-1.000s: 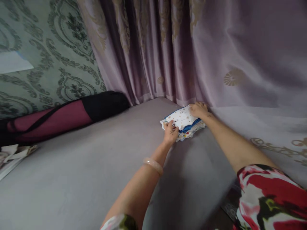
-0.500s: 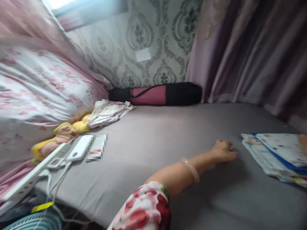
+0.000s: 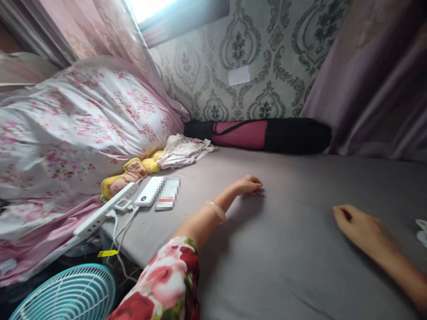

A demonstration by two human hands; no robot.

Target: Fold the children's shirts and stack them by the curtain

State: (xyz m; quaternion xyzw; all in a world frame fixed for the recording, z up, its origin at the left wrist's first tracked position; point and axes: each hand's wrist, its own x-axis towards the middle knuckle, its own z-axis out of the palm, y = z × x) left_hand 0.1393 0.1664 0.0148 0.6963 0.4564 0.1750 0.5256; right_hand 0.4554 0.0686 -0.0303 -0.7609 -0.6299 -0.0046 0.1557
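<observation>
Bag [image 3: 256, 134], long, black and maroon: on grey bed [image 3: 287, 262]. Left hand [image 3: 249, 184]: in front of bag, fingers bunched together. Right hand [image 3: 358, 226]: well forward of bag's right end, fingers curled inward. Pale cloth [image 3: 422, 229]: right and forward of bag, mostly out of view.

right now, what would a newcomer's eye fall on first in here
Probably the bright floral sleeve at bottom centre-left, leading to the left hand, with the right hand farther right over the grey sheet. Next, perhaps, the round teal grille at lower left, then the long maroon-and-black bag along the patterned wall.
</observation>
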